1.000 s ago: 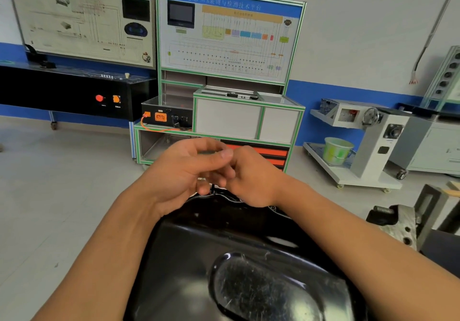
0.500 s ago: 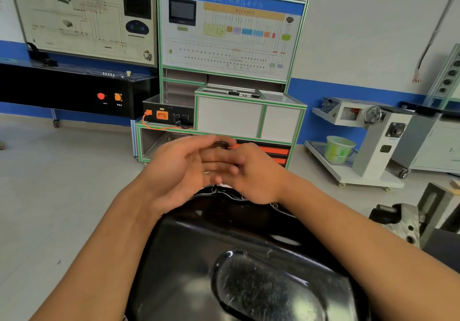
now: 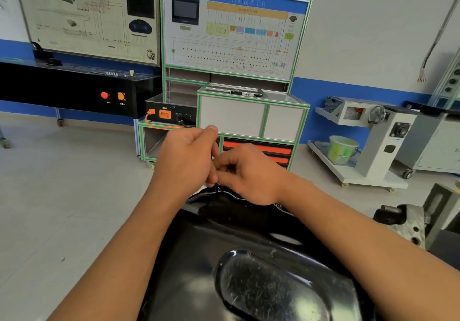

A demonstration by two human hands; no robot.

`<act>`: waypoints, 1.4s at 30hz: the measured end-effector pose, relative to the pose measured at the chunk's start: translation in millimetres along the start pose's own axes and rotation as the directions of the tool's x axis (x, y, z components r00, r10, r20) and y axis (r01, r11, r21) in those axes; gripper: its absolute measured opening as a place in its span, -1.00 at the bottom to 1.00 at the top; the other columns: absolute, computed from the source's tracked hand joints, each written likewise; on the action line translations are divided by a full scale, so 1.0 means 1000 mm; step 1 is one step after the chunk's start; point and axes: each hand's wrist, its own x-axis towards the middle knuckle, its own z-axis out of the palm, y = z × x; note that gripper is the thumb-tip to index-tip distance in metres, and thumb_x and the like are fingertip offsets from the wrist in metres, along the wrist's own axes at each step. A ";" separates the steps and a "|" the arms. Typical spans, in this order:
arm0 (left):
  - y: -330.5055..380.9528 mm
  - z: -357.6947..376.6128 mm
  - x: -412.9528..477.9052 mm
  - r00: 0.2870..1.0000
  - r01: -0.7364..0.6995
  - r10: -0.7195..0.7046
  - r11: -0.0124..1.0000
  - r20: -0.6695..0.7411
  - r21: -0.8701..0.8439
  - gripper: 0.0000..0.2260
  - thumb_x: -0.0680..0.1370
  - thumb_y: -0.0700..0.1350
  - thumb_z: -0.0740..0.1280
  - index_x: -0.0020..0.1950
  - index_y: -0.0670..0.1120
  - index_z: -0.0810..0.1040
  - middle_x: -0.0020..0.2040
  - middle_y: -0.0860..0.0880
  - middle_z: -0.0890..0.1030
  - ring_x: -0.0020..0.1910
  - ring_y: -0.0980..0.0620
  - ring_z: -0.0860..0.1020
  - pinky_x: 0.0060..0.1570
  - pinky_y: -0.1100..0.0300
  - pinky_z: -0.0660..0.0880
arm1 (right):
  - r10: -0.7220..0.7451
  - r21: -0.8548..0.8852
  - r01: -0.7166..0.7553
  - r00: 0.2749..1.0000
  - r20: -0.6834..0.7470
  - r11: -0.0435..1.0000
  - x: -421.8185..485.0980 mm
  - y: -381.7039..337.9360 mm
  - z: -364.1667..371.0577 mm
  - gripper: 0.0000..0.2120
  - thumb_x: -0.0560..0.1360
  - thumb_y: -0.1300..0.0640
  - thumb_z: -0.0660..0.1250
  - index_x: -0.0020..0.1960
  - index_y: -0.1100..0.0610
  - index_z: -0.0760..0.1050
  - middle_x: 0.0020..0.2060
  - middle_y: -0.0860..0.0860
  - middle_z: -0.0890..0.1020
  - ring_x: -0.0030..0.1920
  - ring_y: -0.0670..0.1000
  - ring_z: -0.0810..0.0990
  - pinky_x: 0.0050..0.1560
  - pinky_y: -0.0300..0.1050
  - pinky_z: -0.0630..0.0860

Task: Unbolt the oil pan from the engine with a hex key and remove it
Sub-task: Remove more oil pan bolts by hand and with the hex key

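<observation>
over the far rim of the oil pan [image 3: 224, 241], both bare forearms reach forward and the two hands meet, knuckles touching. the left hand [image 3: 185, 157] is turned back-up, its fingers curled under and its thumb raised on top. the right hand [image 3: 250, 173] lies slightly lower, fingers folded in toward the left hand, its heel just above the pan's flange. both hands are closed tight against each other, but what they clamp is hidden, so i cannot tell what either one holds. a small dark metal tip [image 3: 217, 187] pokes out under the fingers at the flange; i cannot tell whether it is a hex key or a bolt head.

the green-framed training bench [image 3: 301, 47] behind carries a blue header reading "动力电池pack装调与检测技术平台". the header of the wall board [image 3: 87, 19] to its left is too blurred to read.

the pan fills the lower middle of the view, mouth down: glossy black pressed metal with rounded shoulders, a thin bright edge along the flange and a scuffed oval bulge near the bottom. to the right sits a rough grey cast block [image 3: 408, 223] with drilled holes. a translucent green bucket [image 3: 343, 149] stands on a white cart.
</observation>
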 end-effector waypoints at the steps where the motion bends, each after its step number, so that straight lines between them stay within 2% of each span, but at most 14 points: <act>1: 0.001 0.000 0.001 0.999 0.037 -0.036 0.999 0.017 -0.033 -0.54 0.64 -0.03 0.21 -0.45 -0.10 0.52 -0.64 -0.13 0.46 -0.65 0.02 0.40 -0.59 0.39 0.31 | -0.003 0.004 0.003 1.000 -0.004 1.000 -0.001 0.000 0.000 -0.85 0.57 0.18 0.37 -0.11 0.20 0.67 -0.45 -0.14 0.50 -0.44 -0.14 0.43 -0.32 -0.31 0.27; 6: 0.004 -0.007 0.002 0.969 0.240 -0.200 0.907 0.149 -0.346 -0.61 0.65 -0.12 0.11 -0.25 -0.24 0.59 -0.55 -0.20 0.53 -0.56 -0.06 0.48 -0.59 0.28 0.34 | 0.014 0.020 -0.014 1.000 -0.023 1.000 -0.003 -0.002 0.000 -0.78 0.58 0.16 0.37 -0.23 0.19 0.58 -0.46 -0.07 0.50 -0.43 -0.11 0.39 -0.30 -0.23 0.33; 9: 0.002 -0.014 0.003 0.915 0.352 -0.187 0.802 0.356 -0.483 -0.62 0.60 -0.12 0.09 -0.13 -0.28 0.64 -0.37 -0.25 0.64 -0.40 -0.12 0.61 -0.47 0.22 0.50 | 0.024 0.038 -0.022 0.999 -0.038 0.999 -0.003 0.000 0.000 -0.66 0.57 0.18 0.39 -0.37 0.04 0.47 -0.50 -0.11 0.46 -0.44 -0.11 0.39 -0.32 -0.25 0.37; 11: 0.000 -0.016 0.003 0.853 0.417 -0.129 0.753 0.506 -0.510 -0.69 0.50 -0.11 0.17 -0.06 -0.26 0.65 -0.22 -0.26 0.69 -0.27 -0.14 0.67 -0.33 0.18 0.56 | 0.039 0.016 -0.039 0.999 -0.027 0.999 -0.003 0.003 -0.002 -0.69 0.55 0.23 0.37 -0.36 0.09 0.48 -0.44 -0.09 0.54 -0.34 -0.02 0.54 -0.22 -0.09 0.50; 13: -0.002 -0.017 0.003 0.810 0.426 -0.066 0.749 0.583 -0.507 -0.72 0.48 -0.13 0.23 0.03 -0.24 0.64 -0.11 -0.25 0.71 -0.16 -0.13 0.69 -0.21 0.17 0.58 | 0.038 -0.008 -0.038 0.999 -0.004 0.999 -0.003 0.007 -0.003 -0.85 0.54 0.28 0.35 -0.20 0.27 0.59 -0.29 0.14 0.63 -0.23 0.14 0.61 -0.13 0.06 0.51; 16: -0.005 -0.017 0.003 0.798 0.398 -0.013 0.761 0.602 -0.512 -0.75 0.51 -0.14 0.29 0.09 -0.22 0.63 -0.05 -0.21 0.70 -0.09 -0.10 0.69 -0.17 0.19 0.59 | 0.011 0.002 -0.011 1.000 -0.015 1.000 -0.003 0.009 -0.004 -0.88 0.52 0.32 0.35 -0.19 0.30 0.57 -0.29 0.19 0.62 -0.27 0.12 0.59 -0.19 -0.01 0.51; 20: -0.005 -0.018 0.003 0.794 0.417 -0.049 0.770 0.606 -0.483 -0.77 0.42 -0.14 0.39 0.06 -0.15 0.61 -0.09 -0.19 0.71 -0.19 -0.06 0.70 -0.34 0.25 0.57 | -0.002 -0.030 0.002 1.000 -0.007 1.000 -0.002 0.009 -0.003 -0.85 0.53 0.29 0.34 -0.22 0.23 0.54 -0.27 0.12 0.64 -0.23 0.09 0.61 -0.17 -0.08 0.52; 23: 0.000 -0.013 0.002 0.840 0.349 -0.111 0.860 0.532 -0.371 -0.63 0.25 -0.05 0.52 -0.03 -0.15 0.54 -0.24 -0.19 0.69 -0.38 -0.02 0.66 -0.52 0.30 0.47 | 0.016 -0.055 -0.016 1.000 0.005 0.998 0.000 0.009 -0.003 -0.83 0.51 0.33 0.29 -0.26 0.27 0.52 -0.34 0.11 0.60 -0.26 0.13 0.58 -0.18 0.04 0.52; 26: 0.004 -0.003 0.001 0.949 0.184 -0.130 0.968 0.288 -0.171 -0.57 0.27 0.11 0.52 -0.17 -0.17 0.46 -0.49 -0.13 0.59 -0.60 0.03 0.50 -0.63 0.32 0.30 | -0.031 0.013 0.031 0.999 -0.009 0.999 0.000 0.001 -0.001 -0.70 0.50 0.35 0.27 -0.32 0.02 0.47 -0.31 0.04 0.62 -0.24 0.05 0.59 -0.13 0.05 0.54; 30: 0.000 0.002 0.004 0.998 0.061 -0.061 0.998 0.008 -0.020 -0.57 0.54 0.06 0.41 -0.35 -0.22 0.41 -0.64 -0.02 0.38 -0.68 0.09 0.31 -0.63 0.34 0.28 | 0.004 -0.007 -0.004 1.000 0.004 1.000 0.002 0.000 0.001 -0.81 0.59 0.16 0.37 -0.19 0.17 0.61 -0.47 -0.18 0.55 -0.42 -0.12 0.47 -0.31 -0.30 0.34; 32: -0.001 0.000 0.006 0.990 0.134 -0.137 0.988 -0.026 -0.082 -0.63 0.60 -0.04 0.30 -0.37 -0.19 0.48 -0.64 -0.04 0.38 -0.67 0.07 0.31 -0.64 0.32 0.26 | 0.018 -0.002 -0.018 1.000 -0.001 1.000 0.002 0.000 0.002 -0.75 0.58 0.15 0.39 -0.28 0.02 0.54 -0.54 -0.24 0.48 -0.45 -0.15 0.46 -0.34 -0.38 0.28; 35: 0.002 -0.008 0.005 0.951 0.298 -0.251 0.896 0.178 -0.329 -0.70 0.61 -0.10 0.21 -0.26 -0.18 0.55 -0.56 -0.13 0.49 -0.61 -0.01 0.40 -0.61 0.28 0.28 | 0.018 -0.010 -0.018 1.000 -0.018 1.000 0.000 -0.001 0.001 -0.71 0.57 0.16 0.39 -0.31 0.00 0.47 -0.53 -0.18 0.42 -0.45 -0.14 0.40 -0.34 -0.35 0.26; 38: -0.002 -0.015 0.006 0.846 0.418 -0.142 0.774 0.514 -0.476 -0.77 0.53 -0.09 0.25 -0.07 -0.18 0.65 -0.25 -0.23 0.67 -0.36 -0.08 0.61 -0.43 0.22 0.46 | 0.036 -0.016 -0.036 0.999 -0.036 0.999 -0.002 0.003 -0.002 -0.69 0.54 0.23 0.38 -0.34 0.04 0.44 -0.47 -0.12 0.46 -0.42 -0.15 0.43 -0.33 -0.33 0.32; 42: -0.009 -0.013 0.004 0.819 0.330 -0.023 0.836 0.573 -0.439 -0.76 0.51 -0.14 0.30 0.13 -0.17 0.60 -0.09 -0.21 0.70 -0.19 -0.04 0.65 -0.25 0.22 0.52 | 0.007 -0.095 -0.008 1.000 -0.012 0.995 -0.002 0.006 -0.005 -0.83 0.55 0.25 0.33 -0.21 0.24 0.56 -0.31 0.09 0.62 -0.25 0.07 0.59 -0.14 0.04 0.50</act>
